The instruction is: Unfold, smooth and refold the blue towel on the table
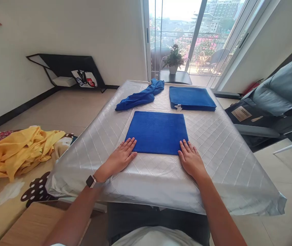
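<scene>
A flat blue cloth [158, 131] lies smooth on the table, its near edge toward me. My left hand [122, 153] rests open and flat at its near left corner, fingertips on the fabric. At the near right corner, my right hand [190, 156] also lies open, fingers stretched over the cloth's edge. Farther back to the right sits a neat stack of folded blue cloths [192, 97] with a white tag at its front. A crumpled blue cloth [142, 96] is twisted lengthwise at the back left.
A silvery quilted cover [158, 184] drapes the table. Yellow fabric [20, 150] is heaped on a patterned surface at left. Behind the table, a potted plant [173, 58] stands on a chair by the glass door. A grey padded chair [279, 92] is at right.
</scene>
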Tool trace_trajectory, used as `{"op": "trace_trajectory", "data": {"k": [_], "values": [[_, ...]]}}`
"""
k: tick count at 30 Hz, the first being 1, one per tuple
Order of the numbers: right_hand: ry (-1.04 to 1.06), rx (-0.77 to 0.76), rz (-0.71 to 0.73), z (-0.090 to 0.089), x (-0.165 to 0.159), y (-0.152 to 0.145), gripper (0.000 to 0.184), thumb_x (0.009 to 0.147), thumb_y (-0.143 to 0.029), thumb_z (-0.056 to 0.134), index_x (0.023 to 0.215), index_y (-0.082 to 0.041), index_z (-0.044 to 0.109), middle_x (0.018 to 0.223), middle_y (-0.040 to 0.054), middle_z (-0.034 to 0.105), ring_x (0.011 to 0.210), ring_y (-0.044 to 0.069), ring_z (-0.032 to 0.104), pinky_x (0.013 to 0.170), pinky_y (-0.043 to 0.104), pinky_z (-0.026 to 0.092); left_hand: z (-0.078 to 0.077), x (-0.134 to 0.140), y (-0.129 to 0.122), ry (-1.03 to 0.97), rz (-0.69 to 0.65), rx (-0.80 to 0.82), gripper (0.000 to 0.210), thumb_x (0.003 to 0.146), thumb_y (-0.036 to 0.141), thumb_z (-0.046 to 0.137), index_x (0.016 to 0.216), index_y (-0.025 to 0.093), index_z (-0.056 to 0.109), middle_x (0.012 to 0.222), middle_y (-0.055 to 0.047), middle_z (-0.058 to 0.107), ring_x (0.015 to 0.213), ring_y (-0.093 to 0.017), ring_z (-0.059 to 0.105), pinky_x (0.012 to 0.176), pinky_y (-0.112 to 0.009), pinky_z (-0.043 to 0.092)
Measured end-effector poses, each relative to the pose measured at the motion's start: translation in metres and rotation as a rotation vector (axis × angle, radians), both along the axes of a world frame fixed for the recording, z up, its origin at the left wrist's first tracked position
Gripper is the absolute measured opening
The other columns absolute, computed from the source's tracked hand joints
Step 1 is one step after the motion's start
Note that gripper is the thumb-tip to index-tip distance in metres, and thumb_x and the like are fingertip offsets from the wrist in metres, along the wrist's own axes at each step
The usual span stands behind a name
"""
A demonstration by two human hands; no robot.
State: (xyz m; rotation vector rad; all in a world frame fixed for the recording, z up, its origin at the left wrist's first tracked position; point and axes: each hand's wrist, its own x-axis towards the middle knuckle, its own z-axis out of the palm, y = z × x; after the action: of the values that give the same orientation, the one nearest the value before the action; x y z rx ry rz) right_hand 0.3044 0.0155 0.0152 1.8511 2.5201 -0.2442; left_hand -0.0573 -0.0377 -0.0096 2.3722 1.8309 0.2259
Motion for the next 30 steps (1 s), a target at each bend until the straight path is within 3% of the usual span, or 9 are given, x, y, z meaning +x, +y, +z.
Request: {"op": "trace_trajectory", "data": {"k": [4, 7, 11, 14, 16, 19, 23, 26, 30], "values": [[-0.022, 0.036, 0.015, -0.004, 0.002, 0.000, 0.060, 0.111, -0.039, 0.023, 0.167, -0.018, 0.031, 0.173, 0.0052, 0.023, 0.161, 0.025, 0.019, 0.131, 0.048, 0.023, 0.003, 0.006, -0.008, -0.092, 0.008, 0.076, 0.067, 0.109, 0.057, 0.026, 0.162, 0.018, 0.040, 0.170, -0.011, 0.034, 0.158, -0.027, 0.029, 0.130, -0.052, 0.026], [-0.068, 0.058, 0.104, 0.002, 0.009, 0.002, 0.059, 0.110, -0.039, 0.028, 0.165, -0.020, 0.035, 0.173, 0.0053, 0.026, 0.161, 0.028, 0.022, 0.130, 0.051, 0.025, 0.010, 0.010, -0.012, -0.174, 0.029, 0.134, 0.061, 0.108, 0.058, 0.031, 0.152, 0.023, 0.055, 0.165, -0.010, 0.044, 0.153, -0.029, 0.039, 0.126, -0.054, 0.034], [-0.111, 0.016, 0.220, 0.037, 0.018, 0.019, 0.056, 0.108, -0.032, 0.035, 0.162, -0.021, 0.043, 0.168, 0.0059, 0.039, 0.155, 0.029, 0.036, 0.128, 0.048, 0.030, 0.017, 0.008, -0.016, -0.255, 0.060, 0.226, 0.051, 0.107, 0.055, 0.037, 0.127, 0.026, 0.073, 0.137, -0.010, 0.069, 0.128, -0.029, 0.063, 0.112, -0.051, 0.051], [-0.048, -0.022, 0.230, 0.068, 0.013, 0.048, 0.055, 0.109, -0.034, 0.033, 0.161, -0.024, 0.046, 0.164, 0.0042, 0.048, 0.146, 0.026, 0.051, 0.120, 0.039, 0.044, 0.020, 0.007, -0.016, -0.259, 0.078, 0.280, 0.044, 0.107, 0.051, 0.039, 0.110, 0.026, 0.076, 0.115, -0.010, 0.075, 0.108, -0.028, 0.069, 0.102, -0.048, 0.055], [-0.013, -0.006, 0.223, 0.077, 0.002, 0.069, 0.055, 0.109, -0.038, 0.033, 0.160, -0.024, 0.047, 0.164, 0.0034, 0.048, 0.145, 0.027, 0.052, 0.119, 0.038, 0.044, 0.021, 0.007, -0.016, -0.253, 0.077, 0.292, 0.041, 0.106, 0.047, 0.040, 0.103, 0.026, 0.075, 0.108, -0.009, 0.076, 0.102, -0.027, 0.069, 0.098, -0.047, 0.055], [0.021, 0.103, 0.179, 0.065, -0.017, 0.092, 0.059, 0.110, -0.040, 0.031, 0.163, -0.015, 0.040, 0.170, 0.0081, 0.036, 0.156, 0.027, 0.034, 0.128, 0.040, 0.029, 0.023, 0.009, -0.015, -0.250, 0.071, 0.280, 0.039, 0.106, 0.046, 0.041, 0.095, 0.025, 0.073, 0.102, -0.008, 0.075, 0.096, -0.026, 0.068, 0.095, -0.045, 0.054], [0.026, 0.061, 0.033, 0.023, -0.031, 0.100, 0.069, 0.111, -0.049, 0.022, 0.168, -0.010, 0.022, 0.175, 0.0118, 0.015, 0.163, 0.026, 0.012, 0.132, 0.045, 0.016, 0.024, 0.011, -0.015, -0.229, 0.087, 0.266, 0.039, 0.106, 0.046, 0.043, 0.091, 0.025, 0.071, 0.098, -0.008, 0.074, 0.095, -0.026, 0.068, 0.093, -0.044, 0.054], [0.026, -0.025, 0.004, 0.003, -0.030, 0.098, 0.075, 0.110, -0.056, 0.017, 0.169, -0.010, 0.015, 0.176, 0.0117, 0.009, 0.163, 0.024, 0.007, 0.132, 0.046, 0.011, 0.029, 0.010, -0.017, -0.209, 0.098, 0.254, 0.040, 0.106, 0.047, 0.042, 0.091, 0.024, 0.072, 0.096, -0.008, 0.075, 0.093, -0.026, 0.068, 0.091, -0.044, 0.055], [0.030, -0.070, -0.006, 0.002, -0.028, 0.098, 0.076, 0.109, -0.057, 0.013, 0.169, -0.010, 0.014, 0.176, 0.0111, 0.009, 0.163, 0.024, 0.008, 0.132, 0.047, 0.009, 0.051, 0.018, -0.016, -0.201, 0.046, 0.232, 0.040, 0.106, 0.050, 0.043, 0.096, 0.025, 0.073, 0.100, -0.006, 0.076, 0.093, -0.025, 0.071, 0.089, -0.042, 0.057]]}}
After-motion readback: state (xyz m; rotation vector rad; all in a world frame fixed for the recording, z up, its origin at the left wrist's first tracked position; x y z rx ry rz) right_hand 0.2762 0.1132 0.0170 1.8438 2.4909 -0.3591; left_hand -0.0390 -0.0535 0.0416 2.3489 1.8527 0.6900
